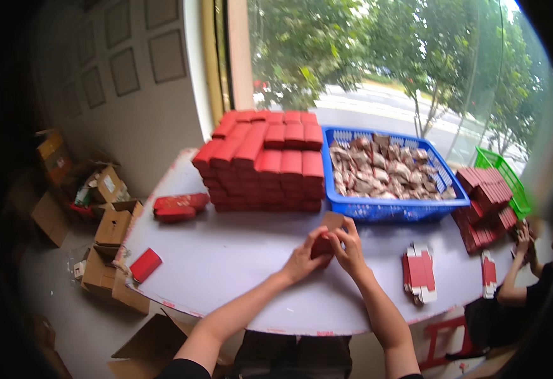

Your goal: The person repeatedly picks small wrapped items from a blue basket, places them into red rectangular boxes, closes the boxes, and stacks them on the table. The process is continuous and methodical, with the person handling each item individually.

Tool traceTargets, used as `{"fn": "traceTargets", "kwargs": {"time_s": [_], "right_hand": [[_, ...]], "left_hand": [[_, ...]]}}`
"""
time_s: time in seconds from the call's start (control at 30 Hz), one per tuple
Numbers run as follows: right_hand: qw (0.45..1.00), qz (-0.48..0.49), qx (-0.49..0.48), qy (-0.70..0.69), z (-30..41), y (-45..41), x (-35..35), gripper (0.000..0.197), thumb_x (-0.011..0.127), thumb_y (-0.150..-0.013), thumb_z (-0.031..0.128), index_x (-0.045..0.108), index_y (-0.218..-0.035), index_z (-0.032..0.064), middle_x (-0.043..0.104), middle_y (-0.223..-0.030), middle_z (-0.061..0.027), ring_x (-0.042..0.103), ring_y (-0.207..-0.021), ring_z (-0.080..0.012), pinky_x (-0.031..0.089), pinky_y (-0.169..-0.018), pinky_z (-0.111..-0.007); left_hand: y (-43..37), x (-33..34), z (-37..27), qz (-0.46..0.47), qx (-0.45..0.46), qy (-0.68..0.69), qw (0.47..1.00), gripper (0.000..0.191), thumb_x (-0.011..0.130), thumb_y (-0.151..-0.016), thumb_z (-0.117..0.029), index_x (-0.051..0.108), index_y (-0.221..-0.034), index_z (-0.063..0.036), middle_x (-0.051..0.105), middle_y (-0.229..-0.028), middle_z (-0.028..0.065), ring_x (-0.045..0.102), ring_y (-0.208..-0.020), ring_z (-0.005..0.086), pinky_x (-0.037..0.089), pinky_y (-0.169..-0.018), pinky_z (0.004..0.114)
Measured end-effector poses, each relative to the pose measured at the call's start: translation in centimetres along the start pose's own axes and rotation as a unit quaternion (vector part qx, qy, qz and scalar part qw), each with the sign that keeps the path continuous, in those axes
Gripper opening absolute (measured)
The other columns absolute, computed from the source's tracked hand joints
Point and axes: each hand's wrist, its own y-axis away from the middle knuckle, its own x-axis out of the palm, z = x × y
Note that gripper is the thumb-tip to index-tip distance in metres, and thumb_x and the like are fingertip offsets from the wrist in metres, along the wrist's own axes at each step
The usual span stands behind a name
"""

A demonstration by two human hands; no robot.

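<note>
A small red paperboard box (pixel 322 248) is held upright over the table, its brown inner flap (pixel 332 221) standing up at the top. My left hand (pixel 304 258) grips the box from the left side. On the other side, my right hand (pixel 350 250) has its thumb and fingertips at the mouth of the box, by the flap. My fingers hide most of the box and whatever is inside it. Behind my hands stands a blue plastic basket (pixel 395 208), heaped with small sachets (pixel 381 170). A stack of red boxes (pixel 267 184) rises to its left.
Flattened red cartons (pixel 419 272) lie to the right on the white table (pixel 238 275). One red box (pixel 146 265) sits near the left edge. More red boxes (pixel 482 208) and a green basket (pixel 504 177) stand near a co-worker's hands (pixel 523 239). Cardboard boxes (pixel 110 275) occupy the floor.
</note>
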Motion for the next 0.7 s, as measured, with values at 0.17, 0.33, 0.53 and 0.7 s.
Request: {"fn": "traceTargets", "kwargs": {"time_s": [0.17, 0.33, 0.53, 0.7], "right_hand": [[0.891, -0.099, 0.183, -0.404, -0.2, 1.6, 3.5, 0.035, 0.039, -0.093, 0.023, 0.029, -0.125, 0.0106, 0.048, -0.112, -0.0082, 0.050, -0.100, -0.0208, 0.039, -0.089, -0.031], [0.751, 0.049, 0.292, -0.590, -2.0, 2.0, 2.9, 0.050, 0.037, -0.091, 0.041, 0.036, -0.127, 0.0060, 0.050, -0.118, -0.0086, 0.050, -0.109, -0.0214, 0.037, -0.095, -0.035], [0.749, 0.086, 0.304, -0.583, -0.1, 0.9, 0.9, 0.044, 0.046, -0.078, 0.002, 0.042, -0.121, -0.0010, 0.051, -0.120, -0.0137, 0.052, -0.108, -0.0235, 0.040, -0.096, -0.034], [0.835, 0.049, 0.200, -0.509, 0.1, 1.4, 1.3, 0.020, 0.050, -0.086, 0.007, 0.059, -0.102, -0.0012, 0.061, -0.102, -0.0100, 0.059, -0.094, -0.0171, 0.045, -0.086, -0.029]], "left_hand": [[0.5, -0.6, 0.9, 0.003, -0.035, -0.030, 0.999, 0.055, 0.065, -0.079, -0.019, 0.029, -0.120, -0.0160, 0.055, -0.102, 0.0175, 0.059, -0.092, 0.0311, 0.048, -0.076, 0.037], [0.1, -0.4, 1.1, 0.054, -0.048, 0.063, 0.995, 0.050, 0.062, -0.081, -0.009, 0.026, -0.114, -0.0130, 0.049, -0.102, 0.0102, 0.052, -0.095, 0.0184, 0.044, -0.081, 0.030], [0.8, 0.1, 1.0, 0.053, -0.039, 0.057, 0.996, 0.041, 0.056, -0.084, -0.007, 0.026, -0.113, -0.0105, 0.041, -0.109, 0.0112, 0.046, -0.102, 0.0199, 0.039, -0.088, 0.032], [1.1, 0.9, 1.1, 0.008, -0.029, 0.181, 0.983, 0.049, 0.054, -0.086, -0.006, 0.017, -0.119, -0.0121, 0.046, -0.113, 0.0127, 0.049, -0.103, 0.0185, 0.041, -0.088, 0.031]]}}
